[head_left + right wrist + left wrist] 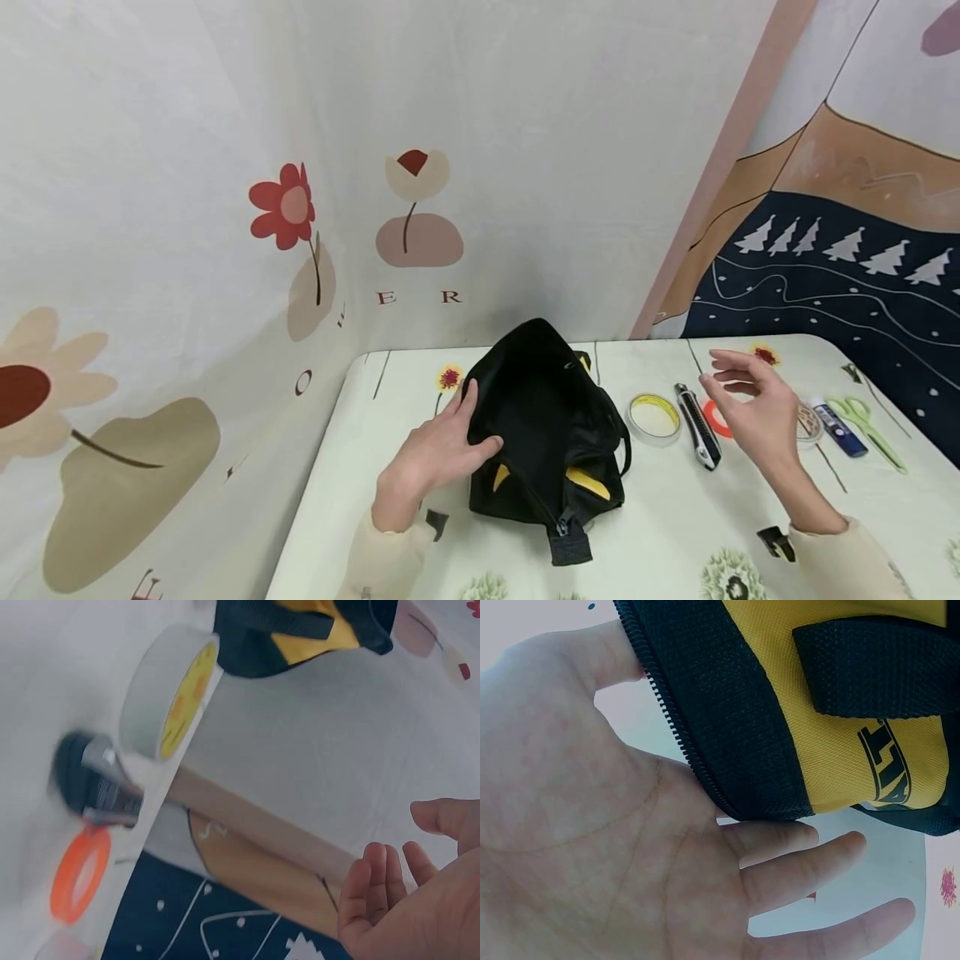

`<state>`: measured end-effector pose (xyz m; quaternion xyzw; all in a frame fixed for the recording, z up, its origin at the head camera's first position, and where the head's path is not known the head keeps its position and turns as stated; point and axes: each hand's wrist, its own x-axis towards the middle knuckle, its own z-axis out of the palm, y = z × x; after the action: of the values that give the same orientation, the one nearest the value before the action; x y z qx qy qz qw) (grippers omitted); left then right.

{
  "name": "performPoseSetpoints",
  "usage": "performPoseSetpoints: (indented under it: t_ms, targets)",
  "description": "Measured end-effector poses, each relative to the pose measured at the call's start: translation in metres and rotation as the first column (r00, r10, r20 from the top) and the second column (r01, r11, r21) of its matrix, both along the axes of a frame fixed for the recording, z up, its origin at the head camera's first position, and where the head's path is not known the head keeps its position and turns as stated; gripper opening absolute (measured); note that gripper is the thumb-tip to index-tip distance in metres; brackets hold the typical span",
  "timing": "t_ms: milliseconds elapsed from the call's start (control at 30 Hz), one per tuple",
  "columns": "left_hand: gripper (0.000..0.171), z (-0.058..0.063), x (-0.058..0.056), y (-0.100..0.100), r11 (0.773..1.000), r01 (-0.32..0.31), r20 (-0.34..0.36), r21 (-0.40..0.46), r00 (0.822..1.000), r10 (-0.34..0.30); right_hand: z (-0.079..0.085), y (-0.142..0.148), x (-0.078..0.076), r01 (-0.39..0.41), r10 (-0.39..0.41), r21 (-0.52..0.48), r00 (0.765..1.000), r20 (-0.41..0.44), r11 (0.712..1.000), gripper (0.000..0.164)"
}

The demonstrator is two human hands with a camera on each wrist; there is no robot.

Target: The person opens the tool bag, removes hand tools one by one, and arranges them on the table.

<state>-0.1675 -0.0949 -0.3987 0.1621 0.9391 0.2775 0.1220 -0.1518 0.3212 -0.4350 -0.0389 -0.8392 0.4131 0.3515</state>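
A black and yellow zippered tool bag [525, 467] stands on the table with its mouth wide open. My left hand [442, 450] grips the left side of its rim, and the left wrist view shows the zip edge [679, 727] lying against the thumb and palm, with several fingers extended below. My right hand [757, 408] is raised over the right of the table, fingers loosely bent and holding nothing. Nearest to it are a utility knife [697, 427], an orange tape roll [717, 419] that it partly hides, and a clear tape roll [808, 423].
A wide tape roll [634, 427] with a yellow inner ring lies between the bag and the knife. Farther right are a dark blue glue stick [842, 430] and green scissors [870, 425]. Printed cloth walls [540, 167] rise behind and left of the table.
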Motion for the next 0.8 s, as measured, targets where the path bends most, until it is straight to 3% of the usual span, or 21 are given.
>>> performPoseSetpoints:
  t_ms: [233, 433, 567, 800]
  targets:
    - [0.096, 0.001, 0.001, -0.002, 1.0, -0.008, -0.007, 0.002, 1.0, 0.008, -0.007, -0.033, -0.008, -0.204, 0.203, -0.025, 0.978, -0.049, 0.979, 0.047]
    - [0.097, 0.0, 0.001, -0.003, 1.0, -0.02, -0.002, 0.001, 1.0, 0.02, -0.016, -0.07, -0.018, -0.334, 0.334, -0.007, 0.943, -0.006, 0.942, 0.051]
    - [0.096, -0.001, 0.001, -0.002, 1.0, -0.013, -0.005, 0.004, 1.0, 0.014, -0.026, -0.085, -0.025, -0.369, 0.369, -0.004, 0.929, 0.002, 0.929, 0.052]
    - [0.096, 0.0, 0.001, -0.001, 1.0, -0.001, -0.009, 0.007, 1.0, 0.001, -0.037, -0.093, -0.033, -0.375, 0.375, 0.009, 0.927, -0.002, 0.927, 0.053]
